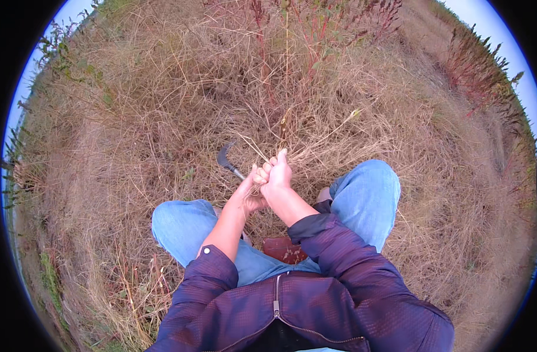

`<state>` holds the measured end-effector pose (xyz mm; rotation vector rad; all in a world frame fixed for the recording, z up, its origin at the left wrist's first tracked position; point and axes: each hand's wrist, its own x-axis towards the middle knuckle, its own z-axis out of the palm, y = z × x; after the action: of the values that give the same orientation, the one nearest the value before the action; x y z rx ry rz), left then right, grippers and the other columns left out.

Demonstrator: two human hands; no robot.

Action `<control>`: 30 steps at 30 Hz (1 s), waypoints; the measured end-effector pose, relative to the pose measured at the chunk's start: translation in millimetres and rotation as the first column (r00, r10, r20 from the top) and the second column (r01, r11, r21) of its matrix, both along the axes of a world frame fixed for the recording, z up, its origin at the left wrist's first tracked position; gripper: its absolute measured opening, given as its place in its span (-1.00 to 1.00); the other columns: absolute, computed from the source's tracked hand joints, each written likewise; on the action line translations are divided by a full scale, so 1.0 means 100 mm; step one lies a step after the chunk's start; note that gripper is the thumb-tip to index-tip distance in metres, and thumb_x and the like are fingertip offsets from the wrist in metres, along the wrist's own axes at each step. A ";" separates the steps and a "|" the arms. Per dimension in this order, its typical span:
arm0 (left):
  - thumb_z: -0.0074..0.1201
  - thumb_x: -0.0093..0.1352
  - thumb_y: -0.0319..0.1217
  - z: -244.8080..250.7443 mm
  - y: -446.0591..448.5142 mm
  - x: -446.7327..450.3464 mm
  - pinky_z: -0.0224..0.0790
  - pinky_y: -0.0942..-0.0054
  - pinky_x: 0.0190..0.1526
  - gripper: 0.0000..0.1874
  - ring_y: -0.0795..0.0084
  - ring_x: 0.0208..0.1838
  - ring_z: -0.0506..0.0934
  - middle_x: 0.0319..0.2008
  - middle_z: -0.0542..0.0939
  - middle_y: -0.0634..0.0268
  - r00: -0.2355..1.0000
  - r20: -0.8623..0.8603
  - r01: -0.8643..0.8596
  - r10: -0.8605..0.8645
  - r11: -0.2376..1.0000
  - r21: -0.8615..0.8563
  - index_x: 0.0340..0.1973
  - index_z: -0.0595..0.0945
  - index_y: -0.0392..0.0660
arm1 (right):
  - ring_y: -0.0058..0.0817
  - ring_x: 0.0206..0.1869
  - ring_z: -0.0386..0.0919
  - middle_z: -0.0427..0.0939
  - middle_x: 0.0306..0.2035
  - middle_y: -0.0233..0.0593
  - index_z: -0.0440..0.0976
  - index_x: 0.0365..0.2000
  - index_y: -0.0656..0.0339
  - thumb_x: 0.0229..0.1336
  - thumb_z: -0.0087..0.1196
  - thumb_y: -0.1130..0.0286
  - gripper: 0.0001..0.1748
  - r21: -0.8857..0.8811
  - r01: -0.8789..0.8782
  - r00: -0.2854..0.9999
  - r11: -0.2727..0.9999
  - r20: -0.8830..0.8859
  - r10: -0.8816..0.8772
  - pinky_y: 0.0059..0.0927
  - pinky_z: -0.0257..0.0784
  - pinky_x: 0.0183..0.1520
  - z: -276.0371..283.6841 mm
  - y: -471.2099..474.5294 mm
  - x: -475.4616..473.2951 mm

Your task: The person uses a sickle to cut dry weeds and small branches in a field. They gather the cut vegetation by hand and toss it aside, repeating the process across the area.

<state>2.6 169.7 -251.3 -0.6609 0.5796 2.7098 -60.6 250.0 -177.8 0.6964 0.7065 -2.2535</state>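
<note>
My two hands meet in front of my knees. My right hand is closed around a bunch of dry grass stems, which stick out above the fist and fan to the right. Against it from the left lies my left hand, with thin grass strands at its palm and wrist; its fingers are partly hidden, so its grip is unclear. A sickle with a dark curved blade shows just beyond my left hand, its handle running down behind that hand. Whether the hand touches the handle cannot be told.
Dry, matted grass covers the ground all round. Reddish weeds stand beyond the hands, and more grow at the far right. My bent knees in blue jeans flank the hands. A reddish-brown object lies between my legs.
</note>
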 end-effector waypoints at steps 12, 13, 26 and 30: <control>-0.04 0.43 -0.34 0.39 -0.47 -0.06 0.22 0.72 -0.59 -0.53 0.62 -0.53 0.39 -0.28 0.53 0.15 0.962 -0.189 -0.183 0.195 0.980 0.079 0.17 0.31 -0.33 | -0.72 -0.77 -0.04 -0.04 -0.76 -0.63 0.17 -0.54 0.02 0.34 -0.14 -0.09 -0.53 -0.334 -0.769 0.639 0.546 -0.441 0.630 -0.60 -0.02 -0.68 0.34 -0.19 0.15; -0.02 0.42 -0.36 0.42 -0.52 -0.10 0.30 0.71 -0.54 -0.55 0.61 -0.52 0.44 -0.32 0.56 0.19 0.938 -0.313 -0.114 0.148 0.986 0.124 0.16 0.35 -0.30 | -0.71 -0.77 0.05 0.05 -0.76 -0.61 0.21 -0.55 0.05 0.34 -0.09 -0.02 -0.56 -0.184 -0.749 0.626 0.636 -0.511 0.589 -0.56 0.05 -0.69 0.23 -0.12 -0.04; 0.25 0.29 -0.12 -0.13 -0.09 -0.49 0.32 0.37 -0.15 -0.52 0.52 -0.26 0.42 -0.38 0.53 0.35 0.943 0.159 -0.035 0.294 0.561 -0.827 -0.07 0.54 -0.23 | 0.11 -0.11 0.55 0.56 -0.18 0.22 0.35 -0.10 0.33 0.21 -0.09 0.25 -0.63 0.999 -0.036 -0.071 -0.002 -0.001 0.997 0.02 0.45 -0.05 -1.06 -0.01 -0.55; 0.03 0.43 -0.24 -0.31 -0.22 -0.58 0.30 0.39 -0.22 -0.74 0.47 -0.30 0.46 -0.35 0.55 0.29 0.830 0.250 -0.035 0.499 0.494 -0.869 -0.23 0.53 -0.21 | 0.05 -0.03 0.52 0.52 -0.11 0.20 0.36 -0.06 0.31 0.16 -0.04 0.28 -0.61 0.956 -0.195 -0.134 0.222 -0.250 0.959 -0.11 0.44 0.00 -0.89 -0.07 -0.54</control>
<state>-54.9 147.5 -282.3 -1.7387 1.8126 2.1767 -115.0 243.0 -266.7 -0.8823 1.9622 -0.9160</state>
